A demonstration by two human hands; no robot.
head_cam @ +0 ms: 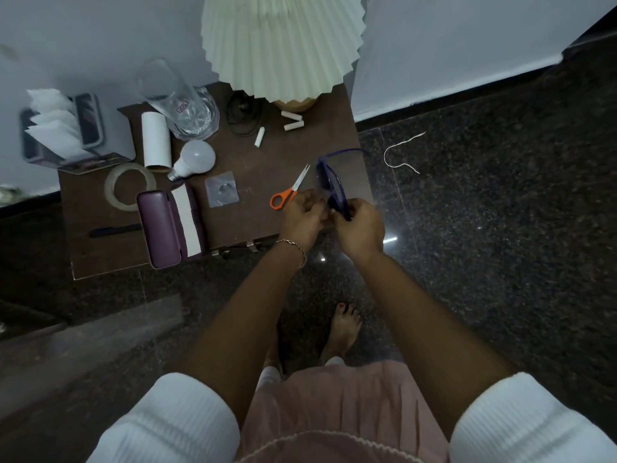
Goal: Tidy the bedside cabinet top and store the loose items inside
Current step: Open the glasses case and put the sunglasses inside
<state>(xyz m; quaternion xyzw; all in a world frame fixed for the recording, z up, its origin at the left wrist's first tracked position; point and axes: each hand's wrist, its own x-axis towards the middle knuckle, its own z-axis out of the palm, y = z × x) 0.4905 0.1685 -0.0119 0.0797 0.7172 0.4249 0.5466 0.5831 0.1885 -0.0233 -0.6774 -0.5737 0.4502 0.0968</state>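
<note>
Glasses with a blue frame are hanging just above the right front corner of the worktop, and both hands are working on them. The person is probably folding the arms in so that the pair will fit the open purple case lying at the left front. Doing this well is likely calling for a hold on the frame rather than the lenses, one arm closing flat before the other, with no twisting at the hinges. The left hand and right hand are meeting at the near end of the frame, their fingers curling in and pinching it, tips close together. Orange scissors are lying just beside the left hand.
</note>
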